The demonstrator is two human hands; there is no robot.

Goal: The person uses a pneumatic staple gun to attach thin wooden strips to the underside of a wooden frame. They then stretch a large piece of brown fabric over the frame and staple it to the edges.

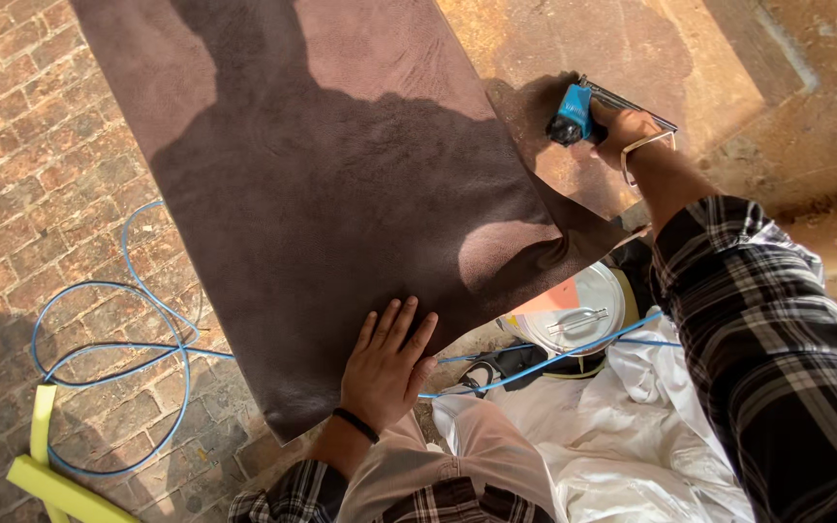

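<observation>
Brown leather sheet (341, 184) lies spread flat, matte and grainy; left hand (387, 366) presses open-palmed on its near edge, right hand (632, 131) grips a blue staple gun (578, 111) beside its far edge, above a round metal tin (573, 315)

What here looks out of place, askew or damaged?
Nothing looks damaged. The blue air hose loops loosely over the brick floor. The brown leather sheet lies flat under the left hand; the right hand grips the blue stapler.

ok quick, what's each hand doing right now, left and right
Left hand: open, fingers spread, pressed flat on the brown leather sheet.
Right hand: closed in a grip on the blue staple gun, at the sheet's far edge.
</observation>
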